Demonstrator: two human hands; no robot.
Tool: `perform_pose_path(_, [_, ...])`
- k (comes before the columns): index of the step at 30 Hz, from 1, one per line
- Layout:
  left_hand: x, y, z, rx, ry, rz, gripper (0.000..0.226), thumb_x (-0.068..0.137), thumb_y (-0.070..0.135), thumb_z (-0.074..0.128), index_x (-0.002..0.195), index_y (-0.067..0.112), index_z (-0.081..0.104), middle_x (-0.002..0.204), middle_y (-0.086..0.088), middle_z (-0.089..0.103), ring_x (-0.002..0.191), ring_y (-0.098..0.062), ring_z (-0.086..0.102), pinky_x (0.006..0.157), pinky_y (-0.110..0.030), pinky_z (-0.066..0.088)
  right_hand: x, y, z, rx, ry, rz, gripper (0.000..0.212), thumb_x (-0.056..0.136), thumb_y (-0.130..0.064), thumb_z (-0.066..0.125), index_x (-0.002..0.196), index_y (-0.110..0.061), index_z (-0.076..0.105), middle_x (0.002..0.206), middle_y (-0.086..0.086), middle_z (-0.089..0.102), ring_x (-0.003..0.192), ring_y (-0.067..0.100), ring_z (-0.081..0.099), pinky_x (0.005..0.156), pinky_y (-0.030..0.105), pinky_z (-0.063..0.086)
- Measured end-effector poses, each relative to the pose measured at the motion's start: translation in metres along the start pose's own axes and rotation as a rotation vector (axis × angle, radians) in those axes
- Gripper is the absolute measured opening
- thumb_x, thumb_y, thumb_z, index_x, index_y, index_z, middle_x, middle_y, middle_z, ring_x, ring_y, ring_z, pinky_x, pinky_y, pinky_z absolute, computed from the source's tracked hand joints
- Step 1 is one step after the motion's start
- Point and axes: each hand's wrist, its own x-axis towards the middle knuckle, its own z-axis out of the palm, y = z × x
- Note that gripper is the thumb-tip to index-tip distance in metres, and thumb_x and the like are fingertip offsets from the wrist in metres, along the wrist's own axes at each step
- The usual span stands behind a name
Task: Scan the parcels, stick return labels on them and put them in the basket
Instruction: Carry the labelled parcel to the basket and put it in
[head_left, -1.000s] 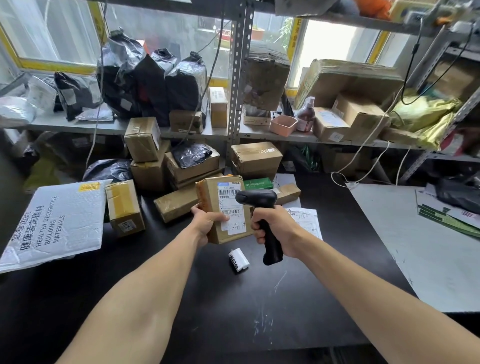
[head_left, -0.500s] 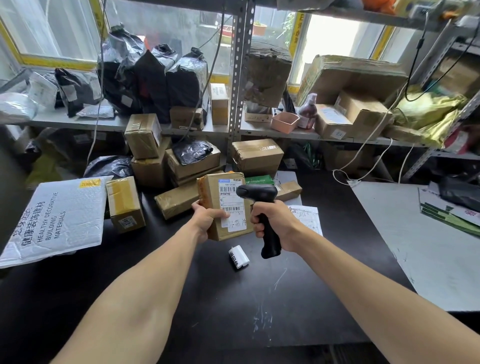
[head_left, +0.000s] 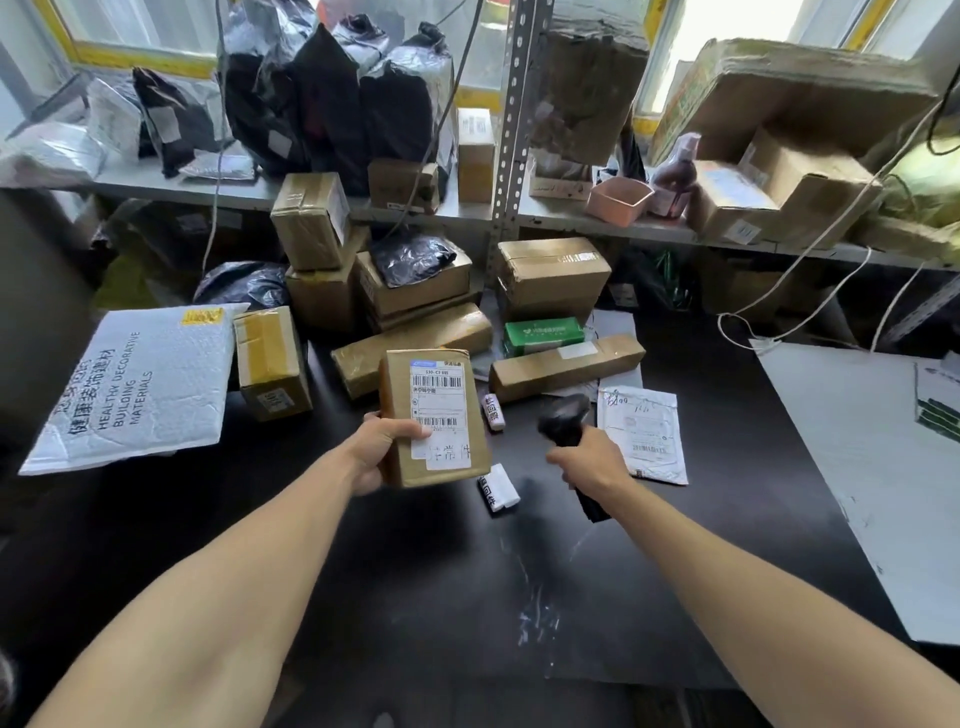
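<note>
My left hand (head_left: 382, 451) grips the parcel (head_left: 434, 415) by its left edge, thumb across the label, long axis upright, clear of the table (head_left: 415, 597). My right hand (head_left: 589, 462) is wrapped round the scanner (head_left: 566, 423), blurred, well right of the parcel. Nearest label roll (head_left: 497, 487) lies between my hands, just below the parcel, long axis pointing away. Right hand is nearer it but occupied. Basket not in view.

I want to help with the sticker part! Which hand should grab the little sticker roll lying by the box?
Probably the right hand. The left hand grips the parcel and keeps it upright. The right only holds the scanner, which it could set down, and the label roll lies between both hands.
</note>
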Motion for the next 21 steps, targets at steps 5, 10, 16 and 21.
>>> perform_pose_path(5, [-0.004, -0.011, -0.026, 0.069, -0.002, -0.085, 0.043, 0.086, 0.005, 0.064, 0.128, 0.009, 0.063, 0.114, -0.015, 0.073, 0.101, -0.032, 0.071, 0.078, -0.042, 0.057, 0.023, 0.042, 0.012, -0.302, 0.043, 0.041, 0.040, 0.078, -0.014, 0.066, 0.114, -0.002, 0.053, 0.112, 0.020, 0.062, 0.105, 0.036, 0.058, 0.075, 0.031, 0.042])
perform_pose_path(10, [0.000, -0.018, -0.038, 0.043, -0.028, -0.152, 0.052, 0.075, 0.009, 0.065, 0.127, 0.010, 0.062, 0.114, -0.015, 0.073, 0.096, -0.031, 0.074, 0.083, -0.046, 0.057, 0.029, 0.069, 0.020, -0.378, 0.090, 0.119, 0.042, 0.081, -0.015, 0.069, 0.114, -0.001, 0.048, 0.120, 0.023, 0.058, 0.111, 0.038, 0.057, 0.084, 0.037, 0.046])
perform_pose_path(16, [0.011, -0.021, -0.044, -0.019, -0.048, -0.192, 0.055, 0.075, 0.010, 0.064, 0.130, 0.010, 0.059, 0.118, -0.017, 0.072, 0.100, -0.033, 0.072, 0.088, -0.049, 0.053, 0.030, 0.078, 0.024, -0.394, 0.128, 0.163, 0.041, 0.081, -0.013, 0.069, 0.113, 0.001, 0.049, 0.120, 0.024, 0.058, 0.114, 0.040, 0.055, 0.088, 0.039, 0.045])
perform_pose_path(21, [0.022, -0.013, -0.047, 0.020, -0.057, -0.227, 0.045, 0.082, 0.012, 0.063, 0.127, 0.011, 0.060, 0.117, -0.016, 0.072, 0.109, -0.034, 0.068, 0.093, -0.049, 0.051, 0.011, 0.061, 0.032, -0.520, 0.406, 0.073, 0.041, 0.075, -0.019, 0.068, 0.109, -0.003, 0.054, 0.115, 0.019, 0.054, 0.110, 0.039, 0.050, 0.090, 0.046, 0.044])
